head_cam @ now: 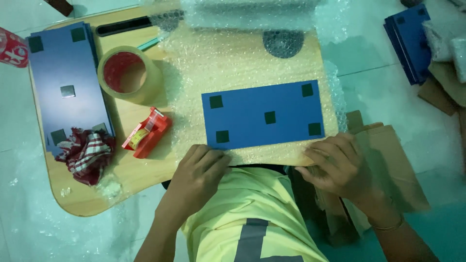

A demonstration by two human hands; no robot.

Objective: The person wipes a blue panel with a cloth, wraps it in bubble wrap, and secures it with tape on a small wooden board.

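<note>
A blue rectangular panel [264, 116] with several dark square pads lies flat on a sheet of bubble wrap [218, 63] spread over a small wooden table [141, 170]. My left hand [196, 177] rests on the near edge of the bubble wrap, just below the panel's left corner. My right hand [335, 165] presses the wrap's near edge below the panel's right corner, fingers curled over it. Whether the fingers pinch the wrap I cannot tell for sure.
A stack of blue panels [68, 82] lies at the table's left, with a checked red cloth [87, 153] on it. A roll of tan tape [128, 73] and a red tape dispenser [148, 133] sit between. Cardboard [393, 165] lies on the floor at right, more blue panels [407, 39] beyond.
</note>
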